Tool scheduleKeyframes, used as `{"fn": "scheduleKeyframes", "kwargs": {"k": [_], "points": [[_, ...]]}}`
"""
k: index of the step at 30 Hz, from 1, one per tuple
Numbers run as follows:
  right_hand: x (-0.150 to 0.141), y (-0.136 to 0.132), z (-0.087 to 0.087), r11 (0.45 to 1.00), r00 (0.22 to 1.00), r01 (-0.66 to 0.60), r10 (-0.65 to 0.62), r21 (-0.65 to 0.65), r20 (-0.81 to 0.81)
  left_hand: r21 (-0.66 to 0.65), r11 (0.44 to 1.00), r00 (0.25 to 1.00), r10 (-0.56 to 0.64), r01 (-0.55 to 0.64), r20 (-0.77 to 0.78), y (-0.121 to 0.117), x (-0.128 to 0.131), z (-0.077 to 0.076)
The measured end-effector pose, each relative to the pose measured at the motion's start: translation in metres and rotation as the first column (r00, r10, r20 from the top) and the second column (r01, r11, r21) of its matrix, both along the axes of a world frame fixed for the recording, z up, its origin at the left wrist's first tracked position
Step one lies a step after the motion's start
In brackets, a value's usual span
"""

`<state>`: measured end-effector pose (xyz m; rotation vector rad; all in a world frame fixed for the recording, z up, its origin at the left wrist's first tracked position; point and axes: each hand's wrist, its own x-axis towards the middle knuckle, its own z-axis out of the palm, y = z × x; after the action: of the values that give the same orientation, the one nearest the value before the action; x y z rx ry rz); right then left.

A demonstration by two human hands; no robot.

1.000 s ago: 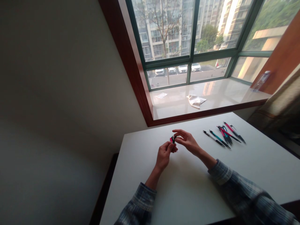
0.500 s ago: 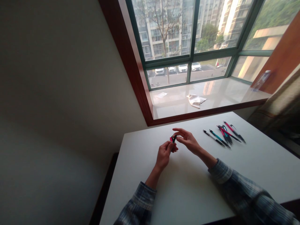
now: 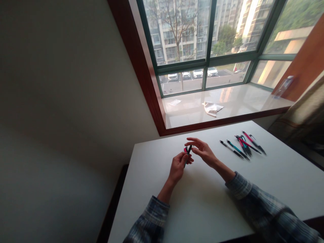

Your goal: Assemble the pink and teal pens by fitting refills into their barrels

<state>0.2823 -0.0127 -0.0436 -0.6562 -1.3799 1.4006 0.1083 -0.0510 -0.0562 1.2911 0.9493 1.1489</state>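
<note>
Above the white table (image 3: 202, 209), my left hand (image 3: 177, 166) is closed around a small bunch of pens (image 3: 189, 149). Black ends and a red part stick up past its fingers, and a dark tip shows below them. How many pens are in the grip I cannot tell. My right hand (image 3: 204, 152) hovers just right of the pen ends with its fingers apart. Its thumb and forefinger are close to the black end; whether they touch it is unclear. Further right, several pens (image 3: 238, 149) in black, teal and red lie loosely grouped on the table.
Behind the table runs a window sill (image 3: 238, 101) bearing a crumpled white cloth (image 3: 212, 108), a scrap of paper (image 3: 174, 102) and a clear bottle (image 3: 284, 87). A bare wall (image 3: 76, 118) closes off the left side. A curtain (image 3: 291, 118) hangs at the right.
The black pen in my left hand has tilted slightly, and its lower tip now shows below the fingers. My right hand has barely shifted.
</note>
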Motion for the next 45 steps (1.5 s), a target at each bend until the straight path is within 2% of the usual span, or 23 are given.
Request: {"fn": "scheduleKeyframes", "kwargs": {"k": [6,11,14,18,21,24,27,30,33,36,38,42,45], "points": [[-0.001,-0.001,0.000,1.000,1.000,0.009,-0.009,-0.017,-0.009,0.001,1.000,1.000,0.000,0.000,0.000,0.000,0.000,-0.001],[0.001,-0.001,0.009,0.999,0.999,0.034,-0.034,0.009,-0.006,0.013,1.000,1.000,0.013,-0.013,-0.018,0.001,-0.001,-0.001],[0.001,-0.002,0.021,0.997,0.999,0.034,-0.035,0.064,0.027,0.040,0.999,1.000,0.016,-0.015,-0.025,0.001,-0.001,-0.001],[-0.001,-0.003,0.051,0.985,0.996,0.026,-0.039,0.168,0.077,0.052,0.999,1.000,0.011,-0.011,-0.004,0.001,-0.002,0.000],[0.002,-0.001,0.076,0.963,0.986,0.139,-0.157,0.232,0.061,0.044,0.999,1.000,0.025,-0.025,0.002,0.000,-0.002,0.002],[0.013,0.007,0.084,0.907,0.938,0.326,-0.346,0.267,0.029,0.030,0.998,0.999,0.049,-0.050,0.021,-0.001,-0.003,0.003],[0.032,0.019,0.063,0.866,0.871,0.420,-0.469,0.272,0.148,-0.005,0.996,0.994,0.086,-0.086,0.068,0.000,-0.004,0.003],[0.045,0.027,0.021,0.828,0.728,0.445,-0.557,0.342,0.401,-0.038,0.991,0.985,0.130,-0.126,0.110,0.001,-0.006,0.002],[0.048,0.028,-0.019,0.828,0.590,0.347,-0.557,0.439,0.584,-0.055,0.985,0.976,0.168,-0.162,0.135,0.003,-0.008,0.000],[0.047,0.027,-0.041,0.869,0.522,0.228,-0.490,0.439,0.698,-0.057,0.978,0.970,0.205,-0.200,0.128,0.005,-0.010,-0.001],[0.051,0.027,-0.045,0.899,0.527,0.164,-0.428,0.406,0.734,-0.054,0.975,0.968,0.222,-0.217,0.119,0.006,-0.012,-0.002],[0.066,0.028,-0.041,0.956,0.640,0.008,-0.231,0.294,0.733,-0.062,0.970,0.964,0.239,-0.234,0.113,0.006,-0.013,-0.001],[0.074,0.030,-0.041,0.974,0.682,-0.023,-0.151,0.227,0.715,-0.073,0.969,0.964,0.242,-0.235,0.111,0.007,-0.014,-0.001]]}}
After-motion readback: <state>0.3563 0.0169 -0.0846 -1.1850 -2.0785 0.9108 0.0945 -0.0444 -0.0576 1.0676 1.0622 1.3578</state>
